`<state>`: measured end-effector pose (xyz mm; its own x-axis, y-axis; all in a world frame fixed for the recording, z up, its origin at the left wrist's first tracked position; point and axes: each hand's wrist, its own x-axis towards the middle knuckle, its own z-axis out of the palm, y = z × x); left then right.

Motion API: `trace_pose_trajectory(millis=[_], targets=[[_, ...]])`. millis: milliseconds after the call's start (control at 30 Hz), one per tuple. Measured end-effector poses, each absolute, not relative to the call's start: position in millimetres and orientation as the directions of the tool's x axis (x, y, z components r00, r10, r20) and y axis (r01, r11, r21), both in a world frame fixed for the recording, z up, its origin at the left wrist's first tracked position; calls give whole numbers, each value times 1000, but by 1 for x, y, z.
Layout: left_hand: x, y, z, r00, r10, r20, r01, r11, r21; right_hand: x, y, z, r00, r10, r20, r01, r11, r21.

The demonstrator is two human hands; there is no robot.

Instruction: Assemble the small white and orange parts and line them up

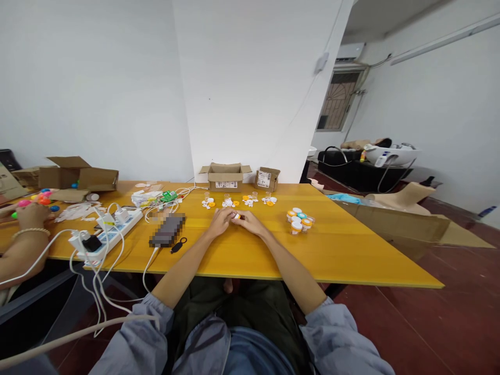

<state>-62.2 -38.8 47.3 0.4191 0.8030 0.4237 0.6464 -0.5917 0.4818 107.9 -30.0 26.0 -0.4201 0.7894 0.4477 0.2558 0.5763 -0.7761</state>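
My left hand (221,221) and my right hand (249,222) rest together on the yellow table (336,250), fingers pinched around a small white and orange part (236,215) held between them. Just beyond my hands lie several small white and orange parts (228,202) in a row. To the right stands a cluster of small capped pots (299,219) with orange and teal lids.
Two open cardboard boxes (225,177) stand by the wall. A phone (167,230), a black key fob (178,246), and a power strip (111,232) with cables lie left. Another person's hand (32,214) is at far left among coloured balls. Flat cardboard (394,219) leans right.
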Motion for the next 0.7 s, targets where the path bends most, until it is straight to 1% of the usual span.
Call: trace_pose_trajectory(millis=[100,167,333,500,633,700], targets=[[-62,-40,48,410,800,437,637,-594,490,108,-32,28,-407,804,433,350,575,-739],[-62,-40,48,409,796,446,631,-600,492,108,-32,28,-404,811,424,376,569,-731],[-63,-35,43,430,769,473,594,-636,494,109,-29,25,-447,771,454,277,602,-749],[-65,-30,37,436,739,514,566,-669,481,112,-27,26,-450,777,440,305,597,-742],[-64,-31,38,432,734,523,555,-674,487,111,-25,24,-468,747,471,221,616,-756],[-64,-32,39,430,737,521,559,-671,487,111,-23,20,-465,745,478,212,618,-757]])
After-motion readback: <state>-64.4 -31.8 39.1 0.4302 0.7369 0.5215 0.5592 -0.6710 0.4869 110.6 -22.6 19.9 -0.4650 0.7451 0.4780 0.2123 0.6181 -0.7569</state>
